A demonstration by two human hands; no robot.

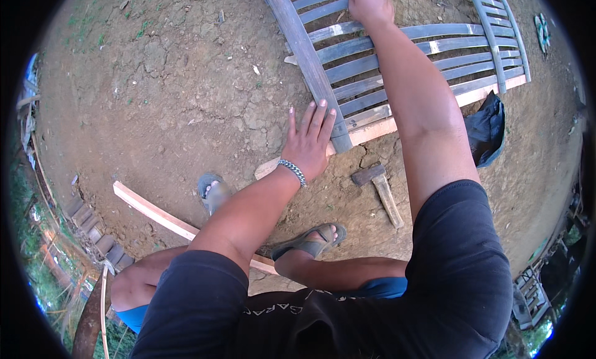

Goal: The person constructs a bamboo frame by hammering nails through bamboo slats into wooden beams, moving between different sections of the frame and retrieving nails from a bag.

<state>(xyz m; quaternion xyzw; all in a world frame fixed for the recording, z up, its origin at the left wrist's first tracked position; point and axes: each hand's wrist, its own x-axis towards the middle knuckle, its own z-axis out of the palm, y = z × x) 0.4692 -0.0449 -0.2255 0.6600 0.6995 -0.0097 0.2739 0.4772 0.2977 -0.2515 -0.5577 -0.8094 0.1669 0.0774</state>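
While left hand point(308, 143) lies flat, fingers point(320, 117) spread wide on corner of slatted bamboo panel point(397, 61), I see right hand point(370, 5) fisted on upper slat, grip contents unclear. Panel flat on bare dirt point(174, 79). Hammer point(380, 194) idle near sandalled foot point(310, 241). Judge: bracing, positioning stage; next calls for steady hold, reach for hammer.

panel point(403, 67) ahead on ground point(186, 79) | hammer point(380, 191) just before it | plank point(161, 216) left
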